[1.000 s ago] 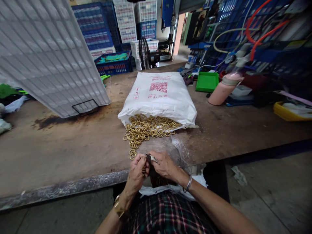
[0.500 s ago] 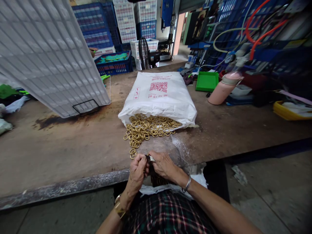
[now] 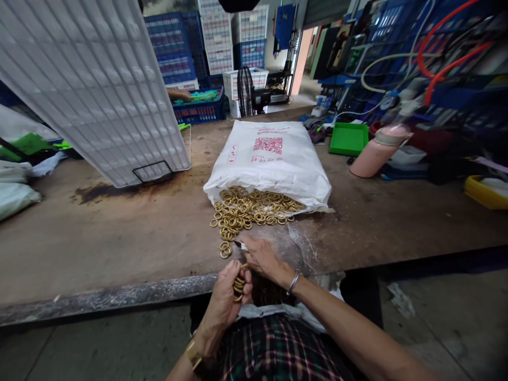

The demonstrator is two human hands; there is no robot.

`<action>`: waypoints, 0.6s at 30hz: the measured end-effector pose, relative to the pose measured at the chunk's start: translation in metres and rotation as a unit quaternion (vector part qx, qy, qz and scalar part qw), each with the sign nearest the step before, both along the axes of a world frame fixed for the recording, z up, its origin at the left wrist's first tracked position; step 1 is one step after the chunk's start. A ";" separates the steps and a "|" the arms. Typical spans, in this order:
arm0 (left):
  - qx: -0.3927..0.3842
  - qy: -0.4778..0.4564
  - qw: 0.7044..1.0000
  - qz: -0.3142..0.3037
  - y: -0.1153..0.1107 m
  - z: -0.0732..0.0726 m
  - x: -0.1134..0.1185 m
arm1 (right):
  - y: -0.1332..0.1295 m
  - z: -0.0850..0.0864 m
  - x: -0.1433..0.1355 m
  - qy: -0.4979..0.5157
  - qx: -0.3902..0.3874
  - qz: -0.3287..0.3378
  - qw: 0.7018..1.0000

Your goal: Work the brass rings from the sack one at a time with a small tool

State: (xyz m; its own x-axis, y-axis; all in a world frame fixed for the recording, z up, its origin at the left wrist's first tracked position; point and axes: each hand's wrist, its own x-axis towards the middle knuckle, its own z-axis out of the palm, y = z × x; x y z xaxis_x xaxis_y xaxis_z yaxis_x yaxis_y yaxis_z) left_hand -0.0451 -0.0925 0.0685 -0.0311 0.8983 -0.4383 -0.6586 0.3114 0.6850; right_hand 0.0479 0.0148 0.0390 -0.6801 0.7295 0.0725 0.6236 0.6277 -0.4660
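Note:
My left hand (image 3: 229, 292) is closed around a small stack of brass rings (image 3: 239, 284) at the table's near edge. My right hand (image 3: 262, 257) reaches forward over the table and pinches a small dark tool with a pale tip (image 3: 239, 245), close to two loose rings (image 3: 225, 250). A pile of brass rings (image 3: 248, 209) spills from the open mouth of a white sack (image 3: 272, 159) lying flat ahead. A clear plastic bag (image 3: 296, 246) lies beside my right hand; it drapes over the edge toward my lap.
A tilted white grid crate (image 3: 95, 84) stands at the left of the worn wooden table (image 3: 119, 238). A green tray (image 3: 348, 138), a pink bottle (image 3: 379, 151) and a yellow tray (image 3: 486, 191) sit at the right. Blue and white crates (image 3: 198, 47) and a fan (image 3: 246, 90) stand behind.
My hands have parted: the right hand went forward toward the loose rings with the tool, the left drew back to the edge with the stacked rings. The camera shifted slightly.

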 end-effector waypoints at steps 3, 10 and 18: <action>-0.009 -0.013 1.000 0.020 -0.003 -0.005 -0.012 | -0.003 0.000 -0.020 0.031 0.001 0.030 0.999; -0.001 -0.053 0.998 0.041 -0.011 -0.008 -0.039 | -0.005 0.012 -0.046 -0.082 -0.019 0.047 0.995; -0.006 -0.067 0.997 0.045 -0.007 -0.007 -0.042 | 0.000 0.018 -0.033 -0.084 -0.030 -0.002 0.996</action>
